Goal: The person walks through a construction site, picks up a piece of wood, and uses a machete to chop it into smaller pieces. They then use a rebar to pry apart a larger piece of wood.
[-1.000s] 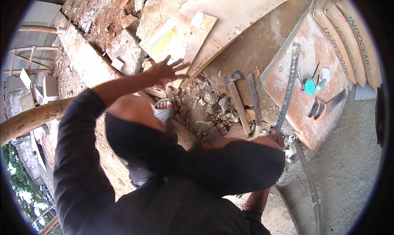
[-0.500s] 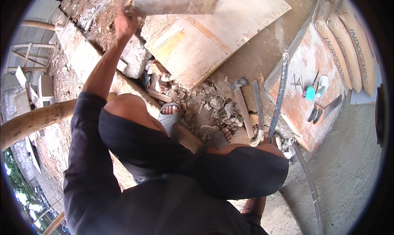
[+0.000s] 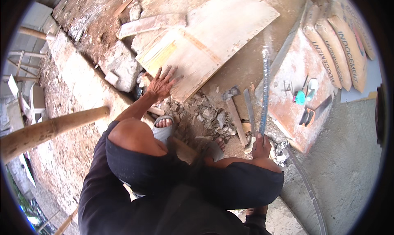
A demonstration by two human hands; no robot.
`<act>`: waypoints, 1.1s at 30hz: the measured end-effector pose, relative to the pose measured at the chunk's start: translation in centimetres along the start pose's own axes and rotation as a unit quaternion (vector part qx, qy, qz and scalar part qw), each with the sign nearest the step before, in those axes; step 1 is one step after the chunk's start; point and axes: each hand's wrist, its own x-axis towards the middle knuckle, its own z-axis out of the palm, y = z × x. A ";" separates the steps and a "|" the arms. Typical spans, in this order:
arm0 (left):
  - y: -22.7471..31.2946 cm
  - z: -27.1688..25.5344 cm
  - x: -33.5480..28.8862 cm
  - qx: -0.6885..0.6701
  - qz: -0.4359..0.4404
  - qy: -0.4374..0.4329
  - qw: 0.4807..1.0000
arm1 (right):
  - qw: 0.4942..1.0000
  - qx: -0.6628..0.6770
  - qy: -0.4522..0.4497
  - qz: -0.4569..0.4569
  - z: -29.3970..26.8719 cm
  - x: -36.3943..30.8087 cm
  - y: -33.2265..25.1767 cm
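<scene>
My left hand [image 3: 163, 84] lies with fingers spread on the near left edge of a pale wooden board [image 3: 217, 34]. Nothing is in its grip. Beside my right knee, my right hand [image 3: 261, 147] is closed around the lower end of a long, narrow bar with a shiny wrap [image 3: 265, 83], which points away from me. A hammer-like tool with a wooden handle [image 3: 236, 121] and a machete-like blade [image 3: 248, 106] lie just left of the bar. A short, rough plank [image 3: 154, 23] rests at the board's far left corner.
Broken rubble [image 3: 211, 116] covers the ground by my feet. On the right, a stained board [image 3: 293, 112] carries a teal round item [image 3: 300, 97] and an orange-and-black tool [image 3: 308, 117]. Stacked cement sacks [image 3: 338, 42] stand beyond. A bamboo pole [image 3: 53, 130] juts in from the left.
My left hand has let go of the short plank, which now lies beyond the board, and has come back nearer to rest open on the board. My right hand still grips the bar.
</scene>
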 end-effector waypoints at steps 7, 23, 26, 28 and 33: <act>-0.4 0.2 -1.0 0.079 0.104 0.208 0.969 | 0.999 -0.041 0.017 0.010 0.0 -0.8 -1.8; -2.2 -34.5 -2.1 -0.026 0.078 0.504 0.860 | 0.997 0.031 0.063 0.003 0.5 0.0 0.1; -1.3 -36.7 -1.1 -0.135 0.053 0.555 0.819 | 0.991 0.100 0.057 -0.070 -2.1 1.6 2.4; -1.3 -35.7 -1.1 -0.172 -0.002 0.554 0.815 | 0.987 0.052 0.063 -0.140 -4.1 -0.5 -2.0; -1.7 -30.2 -2.7 -0.222 -0.046 0.568 0.791 | 0.987 0.103 0.064 -0.105 -5.4 0.1 0.3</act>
